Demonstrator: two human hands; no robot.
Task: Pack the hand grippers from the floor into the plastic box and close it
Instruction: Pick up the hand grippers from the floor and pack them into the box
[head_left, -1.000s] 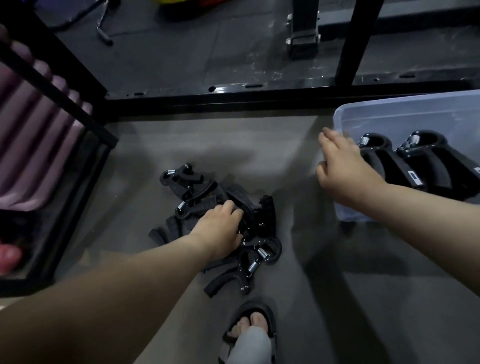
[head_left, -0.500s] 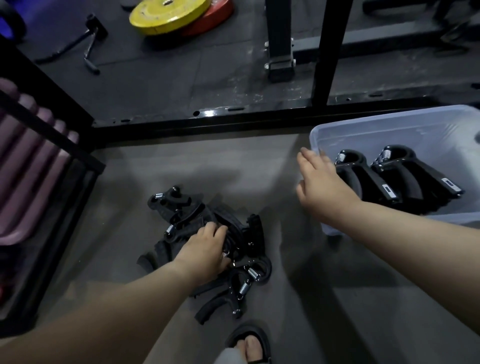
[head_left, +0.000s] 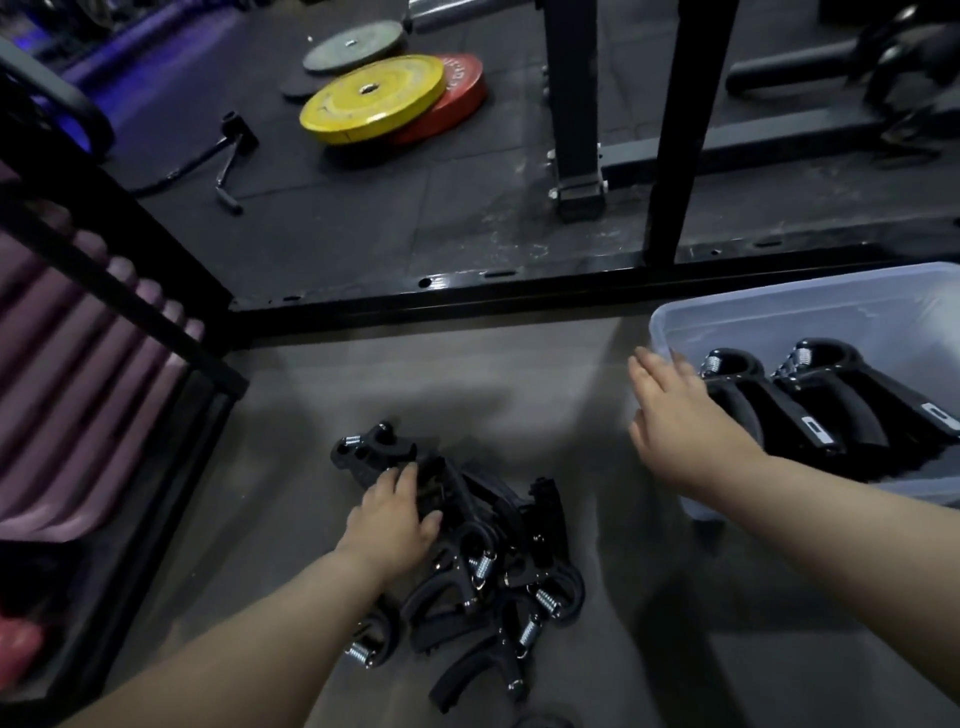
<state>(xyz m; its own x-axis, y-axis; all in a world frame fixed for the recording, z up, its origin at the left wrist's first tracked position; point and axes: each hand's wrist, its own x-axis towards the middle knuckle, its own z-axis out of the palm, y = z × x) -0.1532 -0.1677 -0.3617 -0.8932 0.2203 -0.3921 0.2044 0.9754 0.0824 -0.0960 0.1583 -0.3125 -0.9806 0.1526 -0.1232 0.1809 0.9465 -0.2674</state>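
Hand gripper pile (head_left: 483, 571): black, curved-handled grippers with bright steel coil springs, tangled in a heap on the grey floor, low in the middle of the view.
Far-left hand gripper (head_left: 371, 452): lies at the heap's far-left edge, its hinge head and small spring pointing away from the person.
Packed hand grippers (head_left: 810, 400): two larger glossy black ones lie side by side in the box, spring ends toward its far wall.
Plastic box (head_left: 779, 312): translucent, pale, open-topped, on the floor to the right of the heap and well apart from it.
Surroundings: a black steel rack base (head_left: 519, 288) runs across the floor just beyond the heap and box, with two dark uprights (head_left: 571, 104) rising from behind it. Past it, a yellow weight plate (head_left: 371, 98) overlaps a red plate (head_left: 462, 98). At the left, purple rolled mats (head_left: 78, 374) lie on a black frame.
Left hand (head_left: 389, 525): reaches forward, palm down; fingers curl over the far-left hand gripper's handles, thumb on the near side, gripping it.
Right hand (head_left: 680, 421): stretched forward, palm down, fingers straight and together over the box's near-left corner, holding nothing; contact with the rim cannot be told.
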